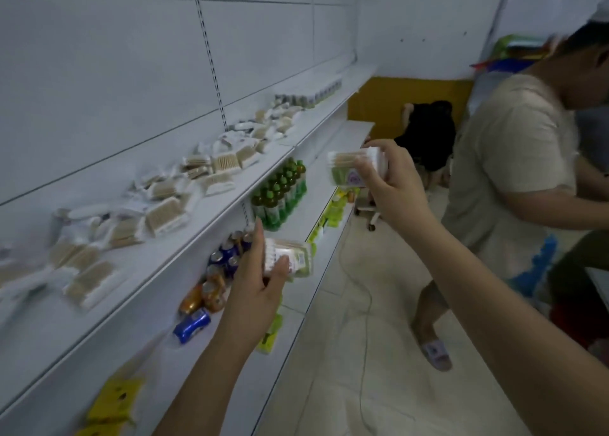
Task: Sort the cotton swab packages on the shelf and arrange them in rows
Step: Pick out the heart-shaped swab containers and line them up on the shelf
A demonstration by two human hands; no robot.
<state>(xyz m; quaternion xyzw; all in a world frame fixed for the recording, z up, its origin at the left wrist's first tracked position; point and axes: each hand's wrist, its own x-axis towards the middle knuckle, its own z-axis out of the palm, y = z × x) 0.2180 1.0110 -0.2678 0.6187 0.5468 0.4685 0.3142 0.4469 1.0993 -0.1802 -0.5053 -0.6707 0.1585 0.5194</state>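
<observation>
The left hand (260,284) pinches one swab pack (290,260) out in front of the shelf (184,247), label up, probably to read its type. Farther out, the right hand (392,188) grips a second pack (354,168). Beyond, loose packs (164,218) lie jumbled on the shelf, unsorted.

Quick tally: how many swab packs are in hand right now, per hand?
Pack held in left hand: 1, the left pack
Pack held in right hand: 1, the right pack
Total in hand: 2. The loose packs on the shelf are too blurred to count.
</observation>
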